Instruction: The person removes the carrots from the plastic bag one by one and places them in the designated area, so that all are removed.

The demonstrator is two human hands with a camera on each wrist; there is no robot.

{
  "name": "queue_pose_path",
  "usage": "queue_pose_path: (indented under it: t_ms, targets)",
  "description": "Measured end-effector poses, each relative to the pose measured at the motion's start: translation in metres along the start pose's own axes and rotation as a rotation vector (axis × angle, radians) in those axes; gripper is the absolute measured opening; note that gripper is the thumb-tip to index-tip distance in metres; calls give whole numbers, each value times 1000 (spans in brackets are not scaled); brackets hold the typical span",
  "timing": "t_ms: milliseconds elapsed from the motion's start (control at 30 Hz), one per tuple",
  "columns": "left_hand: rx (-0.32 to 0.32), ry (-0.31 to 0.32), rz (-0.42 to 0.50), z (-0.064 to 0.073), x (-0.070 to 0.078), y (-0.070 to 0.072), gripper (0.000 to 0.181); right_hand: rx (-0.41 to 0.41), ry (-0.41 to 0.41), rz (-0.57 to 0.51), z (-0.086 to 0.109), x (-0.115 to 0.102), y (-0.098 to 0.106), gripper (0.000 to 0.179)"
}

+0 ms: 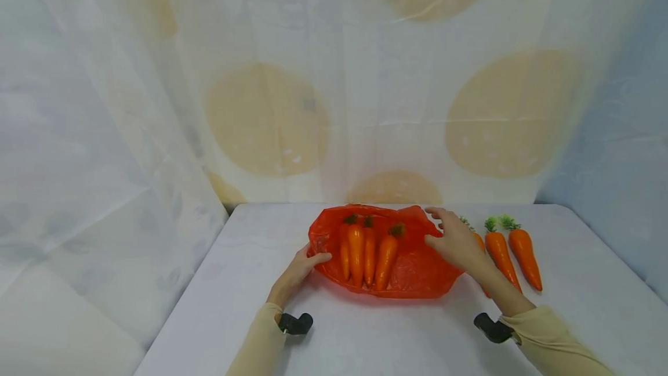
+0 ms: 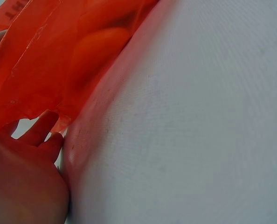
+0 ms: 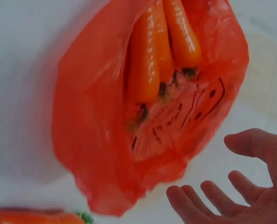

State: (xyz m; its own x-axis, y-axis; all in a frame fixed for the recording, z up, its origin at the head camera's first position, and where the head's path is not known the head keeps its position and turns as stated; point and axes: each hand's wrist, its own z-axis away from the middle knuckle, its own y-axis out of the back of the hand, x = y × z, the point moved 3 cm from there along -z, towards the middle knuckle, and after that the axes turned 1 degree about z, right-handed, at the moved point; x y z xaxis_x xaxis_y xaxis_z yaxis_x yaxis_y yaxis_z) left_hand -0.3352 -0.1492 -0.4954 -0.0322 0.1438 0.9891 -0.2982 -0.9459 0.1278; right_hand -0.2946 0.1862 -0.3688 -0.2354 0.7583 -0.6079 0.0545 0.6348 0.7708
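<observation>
A red plastic bag (image 1: 417, 271) lies on the table with its mouth spread wide. Inside it several orange carrots (image 1: 356, 254) lie side by side, green tops toward the back. My left hand (image 1: 304, 264) pinches the bag's left edge, thumb on the inner side and fingers behind the plastic. In the left wrist view the fingers of the left hand (image 2: 26, 172) show behind the thin film. At the bag's right rim, my right hand (image 1: 453, 239) is held with fingers spread. The right wrist view shows that hand (image 3: 236, 191) holding nothing, apart from the bag (image 3: 92, 116).
To the right of the bag, three more carrots (image 1: 525, 257) with green leafy tops lie on the white table (image 1: 219, 318), one partly hidden by the right forearm. A patterned curtain (image 1: 386, 109) hangs behind the table. Black wrist cameras (image 1: 296, 324) sit on both wrists.
</observation>
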Motion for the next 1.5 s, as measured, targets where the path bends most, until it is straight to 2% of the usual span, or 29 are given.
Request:
queue_pose_path:
  t_ms: [133, 333, 500, 667, 767, 900, 1167, 1500]
  targets:
    - [11, 2, 9, 0, 0, 1, 58, 7, 32, -32, -2, -10, -17, 59]
    - [18, 10, 16, 0, 1, 2, 58, -17, 1, -67, -6, -13, -51, 58]
    - [23, 17, 13, 2, 1, 3, 59, -41, -84, -61, -11, -15, -80, 62]
    - [14, 23, 4, 2, 1, 2, 60, -85, -203, -71, -14, -13, -97, 70]
    - [13, 19, 0, 3, 2, 3, 60, -107, -243, -63, -14, -11, -104, 73]
    - [17, 15, 0, 3, 2, 2, 59, -121, -253, -39, -14, -10, -109, 75]
    - [28, 15, 4, 3, 3, 1, 58, -104, -227, 0, -14, -9, -114, 75]
    - [20, 10, 17, 4, 4, 1, 58, -156, -233, -28, -13, -11, -113, 74]
